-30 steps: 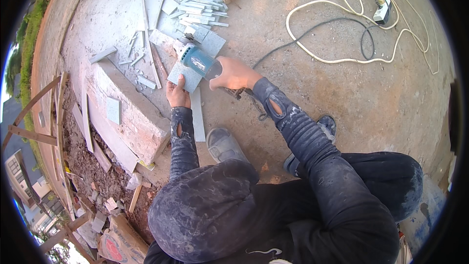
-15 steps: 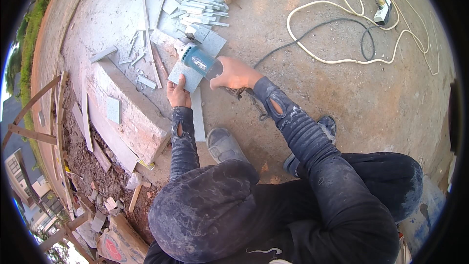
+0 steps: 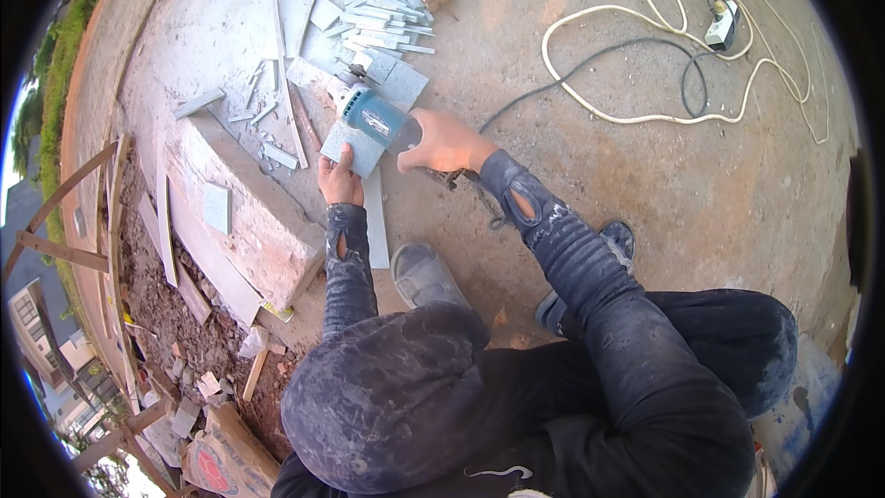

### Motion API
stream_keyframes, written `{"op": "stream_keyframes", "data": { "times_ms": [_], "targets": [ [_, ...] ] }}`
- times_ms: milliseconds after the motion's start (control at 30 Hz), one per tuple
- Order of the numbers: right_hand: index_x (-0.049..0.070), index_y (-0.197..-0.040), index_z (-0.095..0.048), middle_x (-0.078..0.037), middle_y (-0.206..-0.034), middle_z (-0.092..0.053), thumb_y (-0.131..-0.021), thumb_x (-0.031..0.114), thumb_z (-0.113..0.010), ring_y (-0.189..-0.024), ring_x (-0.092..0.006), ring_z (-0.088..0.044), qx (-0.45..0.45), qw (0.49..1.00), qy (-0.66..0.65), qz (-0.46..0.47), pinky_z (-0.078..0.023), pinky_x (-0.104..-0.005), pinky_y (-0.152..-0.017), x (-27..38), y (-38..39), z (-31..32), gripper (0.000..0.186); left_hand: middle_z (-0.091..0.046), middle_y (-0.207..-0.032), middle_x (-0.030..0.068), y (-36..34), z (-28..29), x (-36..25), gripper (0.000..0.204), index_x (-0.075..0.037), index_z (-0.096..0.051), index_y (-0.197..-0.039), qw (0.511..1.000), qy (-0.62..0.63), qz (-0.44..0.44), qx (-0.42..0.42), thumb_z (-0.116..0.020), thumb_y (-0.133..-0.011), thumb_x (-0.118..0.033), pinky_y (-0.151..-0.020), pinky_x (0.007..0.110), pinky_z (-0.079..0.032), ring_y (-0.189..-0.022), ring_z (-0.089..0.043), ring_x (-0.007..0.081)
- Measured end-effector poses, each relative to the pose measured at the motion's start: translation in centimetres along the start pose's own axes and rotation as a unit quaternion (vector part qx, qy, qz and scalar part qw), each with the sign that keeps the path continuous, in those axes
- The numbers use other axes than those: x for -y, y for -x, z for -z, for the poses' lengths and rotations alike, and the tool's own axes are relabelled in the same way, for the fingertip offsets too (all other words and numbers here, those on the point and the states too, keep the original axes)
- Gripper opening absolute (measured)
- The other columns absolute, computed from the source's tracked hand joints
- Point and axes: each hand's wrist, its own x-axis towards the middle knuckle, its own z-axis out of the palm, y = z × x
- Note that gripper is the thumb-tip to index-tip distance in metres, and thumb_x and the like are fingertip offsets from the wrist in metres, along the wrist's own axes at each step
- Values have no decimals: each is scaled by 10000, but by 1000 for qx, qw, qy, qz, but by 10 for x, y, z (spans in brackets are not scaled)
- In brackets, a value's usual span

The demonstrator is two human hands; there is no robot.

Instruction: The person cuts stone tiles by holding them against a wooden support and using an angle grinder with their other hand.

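Note:
My right hand (image 3: 449, 142) is wrapped round the rear of a teal angle grinder (image 3: 371, 117). The grinder's head points to the far left, and its disc is mostly hidden by the body. Beneath it lies a grey-blue tile (image 3: 361, 157), whose near left corner my left hand (image 3: 341, 183) pinches with the thumb on top. Another tile (image 3: 402, 85) lies flat just beyond the grinder. A heap of narrow cut tile strips (image 3: 383, 26) sits farther off on the concrete.
To the left stands a concrete block (image 3: 253, 212) with a small tile (image 3: 218, 207) on it. Thin offcuts and long strips lie around. A white extension cord (image 3: 636, 120) loops at the far right to a socket box (image 3: 722, 26). A dark cable (image 3: 544, 85) trails past the grinder.
The grinder has edged very slightly toward me over the tile. Both hands keep their holds in nearly the same places.

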Motion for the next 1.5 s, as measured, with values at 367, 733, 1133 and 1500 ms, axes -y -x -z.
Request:
{"op": "stream_keyframes", "data": {
  "times_ms": [367, 733, 1133, 1500],
  "targets": [
    [-19, -1084, -609, -88, -924, -647, -668, 282, -776, -816, -182, -607, -5, 993, -102, 64, -492, -311, -749, 39, 4, 23, 540, -603, -1204, 101, 31, -6, 31, 311, -72, -475, -1253, 977, 190, 24, -92, -571, -963, -16, -950, 458, -500, -1079, -615, 256],
    [-21, -1066, -629, -91, -913, -674, -678, 236, -777, -828, -167, -626, -13, 991, -131, -12, -493, -292, -754, 51, 8, 29, 489, -677, -1001, 50, 25, 29, -25, 241, -30, -607, -1118, 970, -186, 156, 5, -681, -917, -142, -799, 337, -572, -864, -668, 160],
    [-42, -1115, -604, -161, -996, -682, -615, 348, -774, -905, -265, -656, -24, 999, -47, -9, -504, -338, -813, 57, -10, -35, 657, -645, -1053, 89, 49, -5, 8, 206, -8, -548, -1139, 990, -4, 135, -30, -574, -936, -31, -825, 365, -572, -928, -665, 203],
    [-157, -1037, -561, -338, -1004, -645, -599, 358, -742, -950, -446, -663, -2, 1000, 0, -9, -538, -419, -830, 56, -24, -82, 699, -659, -934, 49, 15, 50, 62, 125, 13, -623, -1005, 976, -186, 25, 108, -534, -925, -24, -693, 312, -513, -830, -637, 135]
  ]
}}
